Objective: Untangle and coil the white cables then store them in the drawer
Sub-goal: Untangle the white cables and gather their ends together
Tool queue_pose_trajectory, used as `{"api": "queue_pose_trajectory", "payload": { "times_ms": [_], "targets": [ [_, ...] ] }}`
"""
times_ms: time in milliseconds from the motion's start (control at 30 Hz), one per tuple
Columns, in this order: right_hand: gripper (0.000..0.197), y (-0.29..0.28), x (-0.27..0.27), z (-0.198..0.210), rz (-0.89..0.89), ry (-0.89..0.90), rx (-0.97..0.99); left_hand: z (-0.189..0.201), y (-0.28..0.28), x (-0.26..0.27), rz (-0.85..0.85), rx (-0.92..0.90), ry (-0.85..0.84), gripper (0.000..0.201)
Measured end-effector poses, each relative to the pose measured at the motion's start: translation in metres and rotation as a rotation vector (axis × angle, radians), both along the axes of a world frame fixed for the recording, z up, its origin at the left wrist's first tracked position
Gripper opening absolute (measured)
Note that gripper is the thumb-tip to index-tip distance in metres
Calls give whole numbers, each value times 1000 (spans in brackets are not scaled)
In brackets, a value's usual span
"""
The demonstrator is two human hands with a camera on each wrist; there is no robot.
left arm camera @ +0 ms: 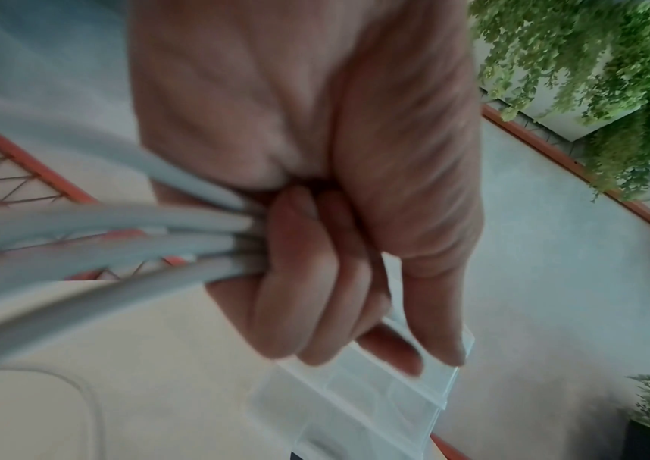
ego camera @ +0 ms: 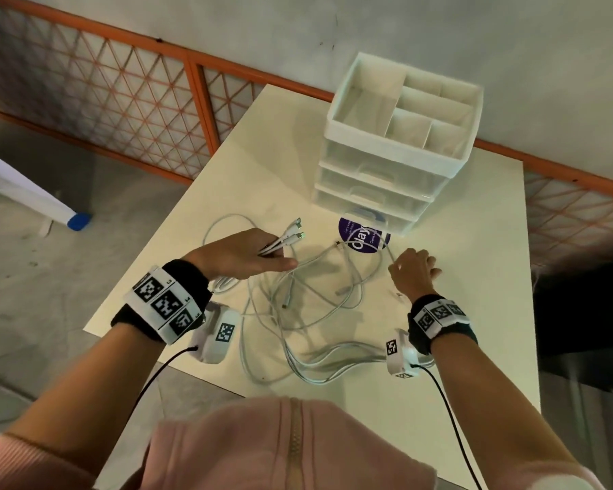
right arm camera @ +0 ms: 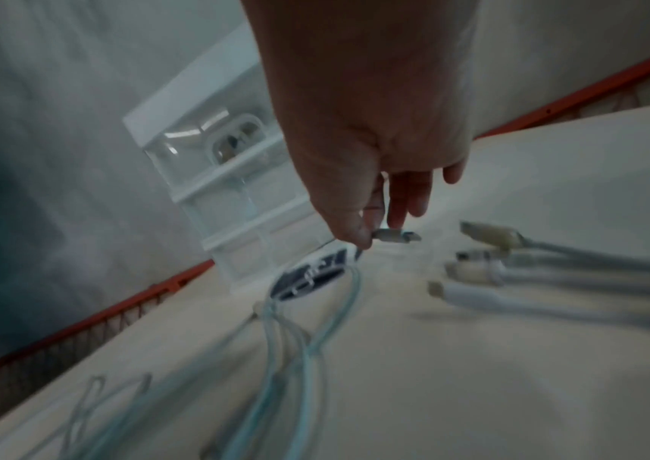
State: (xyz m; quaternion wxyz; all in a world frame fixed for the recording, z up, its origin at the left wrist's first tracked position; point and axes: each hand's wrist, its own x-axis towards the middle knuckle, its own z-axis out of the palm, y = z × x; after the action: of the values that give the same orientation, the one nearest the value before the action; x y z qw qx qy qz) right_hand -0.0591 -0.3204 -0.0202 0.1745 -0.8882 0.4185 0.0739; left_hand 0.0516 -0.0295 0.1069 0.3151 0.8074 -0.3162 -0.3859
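Several white cables (ego camera: 298, 305) lie tangled on the cream table (ego camera: 475, 277). My left hand (ego camera: 259, 256) grips a bundle of cable ends, whose connectors (ego camera: 291, 235) stick out past the fingers. In the left wrist view the fingers (left arm camera: 307, 280) are curled round that bundle (left arm camera: 182, 236). To the right, my right hand (ego camera: 413, 268) hovers low over the table and pinches a single cable connector (right arm camera: 396, 235) between thumb and finger. The white drawer unit (ego camera: 379, 185) stands at the back of the table with its three drawers closed.
A divided open tray (ego camera: 404, 107) tops the drawer unit. A round purple sticker (ego camera: 363, 238) lies on the table in front of it. An orange-framed mesh fence (ego camera: 121, 100) runs behind the table, whose left edge (ego camera: 149, 249) is close to my left hand.
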Motion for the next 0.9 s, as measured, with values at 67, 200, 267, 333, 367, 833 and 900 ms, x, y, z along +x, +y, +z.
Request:
{"api": "queue_pose_trajectory", "payload": {
  "times_ms": [67, 200, 267, 333, 367, 833, 900],
  "targets": [
    [20, -1, 4, 19, 71, -130, 68, 1, -3, -1, -3, -23, -24, 39],
    [11, 5, 14, 85, 202, -491, 294, 1, -11, -1, 120, -153, -70, 37],
    [10, 12, 17, 127, 359, -483, 343, 3, -15, -2, 204, -262, -76, 34],
    [10, 25, 18, 167, 522, -382, 428, 6, -19, -3, 255, -373, -69, 37],
    [11, 34, 18, 183, 584, -348, 477, 7, -20, -4, 270, -423, -62, 40],
    [42, 125, 44, 145, 470, -551, 770, 14, -1, -16, 351, -585, 128, 32],
    [69, 130, 39, 117, 600, -223, 785, 21, 5, -13, 417, -609, 38, 33]
  ]
}}
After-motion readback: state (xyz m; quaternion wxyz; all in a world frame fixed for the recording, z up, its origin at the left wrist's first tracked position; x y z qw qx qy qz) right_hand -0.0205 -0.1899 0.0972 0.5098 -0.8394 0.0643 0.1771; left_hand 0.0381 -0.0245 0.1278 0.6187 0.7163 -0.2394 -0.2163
